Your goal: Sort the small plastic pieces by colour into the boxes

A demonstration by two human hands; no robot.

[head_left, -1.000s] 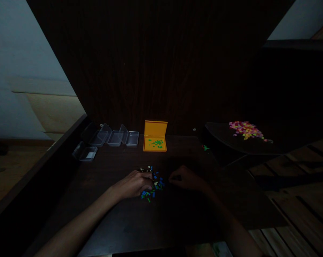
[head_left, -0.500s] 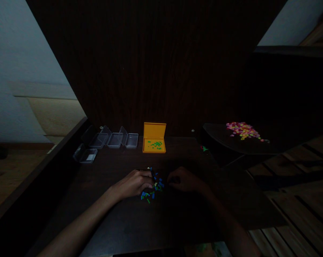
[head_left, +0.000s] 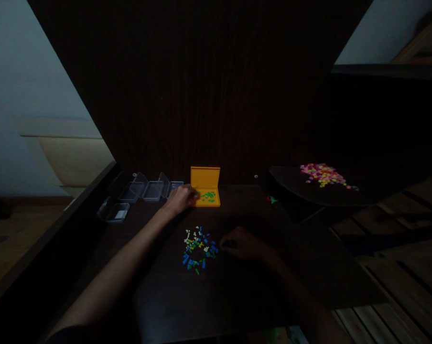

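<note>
My left hand (head_left: pixel 180 198) reaches out to the left edge of an open orange box (head_left: pixel 206 180) that holds small green pieces (head_left: pixel 208 195). Its fingers are curled together; what they hold, if anything, is hidden. My right hand (head_left: pixel 239 242) rests on the dark table (head_left: pixel 158 291), fingers curled, at the right edge of a loose pile of small blue, green and white pieces (head_left: pixel 198 248). The light is very dim.
Three open clear plastic boxes (head_left: pixel 149 189) stand in a row left of the orange box, with another clear box (head_left: pixel 114 211) nearer the left edge. A pile of pink and yellow pieces (head_left: pixel 321 174) lies on a dark raised surface at the right. A dark panel rises behind the table.
My left hand has left the pile of pieces and moved forward to the orange box. My right hand has stayed beside the pile.
</note>
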